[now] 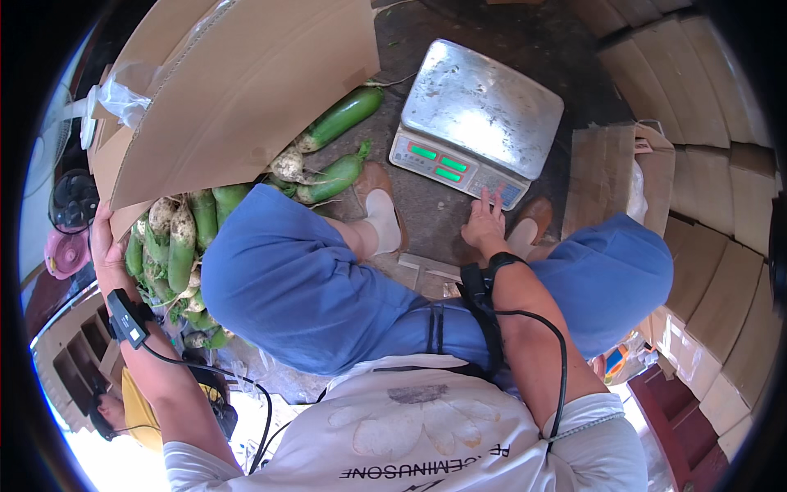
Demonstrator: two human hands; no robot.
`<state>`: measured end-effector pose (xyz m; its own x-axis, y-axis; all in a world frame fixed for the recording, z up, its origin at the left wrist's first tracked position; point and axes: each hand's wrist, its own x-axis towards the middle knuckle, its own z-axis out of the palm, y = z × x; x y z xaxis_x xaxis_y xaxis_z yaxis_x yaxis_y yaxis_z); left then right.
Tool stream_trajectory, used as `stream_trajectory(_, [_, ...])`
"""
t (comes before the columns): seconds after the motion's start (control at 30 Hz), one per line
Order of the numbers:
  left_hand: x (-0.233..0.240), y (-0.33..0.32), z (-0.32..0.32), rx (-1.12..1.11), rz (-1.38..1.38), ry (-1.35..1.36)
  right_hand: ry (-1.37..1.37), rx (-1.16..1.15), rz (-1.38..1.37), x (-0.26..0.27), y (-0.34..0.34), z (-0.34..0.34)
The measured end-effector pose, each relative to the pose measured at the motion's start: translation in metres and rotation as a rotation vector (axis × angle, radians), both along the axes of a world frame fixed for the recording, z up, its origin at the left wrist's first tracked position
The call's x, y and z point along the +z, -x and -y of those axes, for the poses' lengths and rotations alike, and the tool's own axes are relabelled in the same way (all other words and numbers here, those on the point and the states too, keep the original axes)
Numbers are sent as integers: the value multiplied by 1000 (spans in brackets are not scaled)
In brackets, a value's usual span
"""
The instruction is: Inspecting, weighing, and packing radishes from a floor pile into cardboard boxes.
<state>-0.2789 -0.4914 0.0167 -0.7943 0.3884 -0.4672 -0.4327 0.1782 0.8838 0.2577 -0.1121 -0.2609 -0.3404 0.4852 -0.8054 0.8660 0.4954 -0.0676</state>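
Observation:
My left hand [108, 249] is at the lower left corner of a large cardboard box [258, 92], its fingers partly hidden behind the board's edge. My right hand [484, 224] reaches down to a digital weighing scale [461, 160], with its fingertips on the keypad. The metal pan [482, 104] of the scale carries only stains and glare, and its small displays glow green. Under and beside the box lie several green radishes [181, 246] with soil on their pale root ends. Two longer ones [344, 117] rest on the floor between the box and my foot.
Stacked cardboard boxes [707, 172] line the right side. An opened carton [599, 172] with white plastic inside stands by my right knee. At far left are a black fan [74, 200] and a pink round object [66, 252]. A person in yellow [140, 409] is at lower left.

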Motion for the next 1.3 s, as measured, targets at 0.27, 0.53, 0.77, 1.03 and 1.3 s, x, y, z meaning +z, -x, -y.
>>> stream_trajectory(0.27, [2,-9,-10,-26,18,-15,-23,43,36,-1,1,0])
stream_trajectory(0.53, [-1,-9,-6,19,28,-17,-84,53,1,0,0,2])
stream_trajectory(0.77, [2,-11,-7,-16,64,-48,-368,-397,-803,46,67,-64])
stream_trajectory(1.03, [-7,-17,-13,-20,-38,-9,717,-753,-1183,312,273,-108])
stream_trajectory(1.3, [0,-42,-50,33,-57,-38,95,-291,-976,297,324,-138])
